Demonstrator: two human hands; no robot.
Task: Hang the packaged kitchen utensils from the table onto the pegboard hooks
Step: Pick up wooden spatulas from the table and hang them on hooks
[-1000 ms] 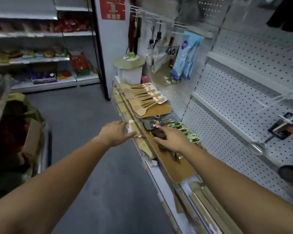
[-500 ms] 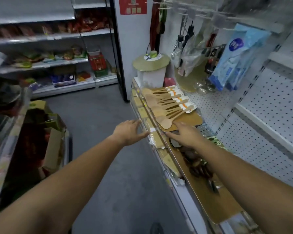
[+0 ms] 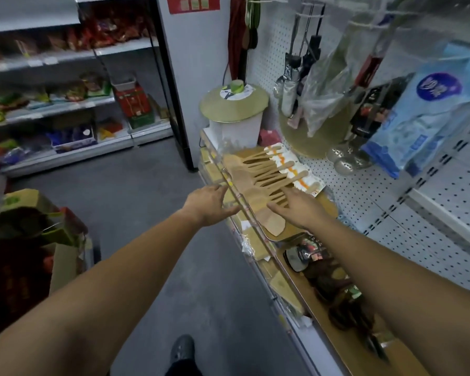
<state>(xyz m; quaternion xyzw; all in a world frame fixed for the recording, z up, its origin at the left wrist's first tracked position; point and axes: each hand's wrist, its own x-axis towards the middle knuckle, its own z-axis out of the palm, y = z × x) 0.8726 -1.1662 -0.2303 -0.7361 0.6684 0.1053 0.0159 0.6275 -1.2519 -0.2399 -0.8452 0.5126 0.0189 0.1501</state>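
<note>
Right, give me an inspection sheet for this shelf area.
Surface: brown board, partly covered.
Job's things: packed spatulas fanned on board; dark packed utensils nearer; pegboard behind.
Clutter: lidded white bin at far end; blue packs and strainers hang above.
Hands: left hand open at board's edge; right hand open over spatulas; both empty.
Cables: perhaps a thin dark cord above bin.
Surroundings: grocery shelves, grey floor, open boxes left.
</note>
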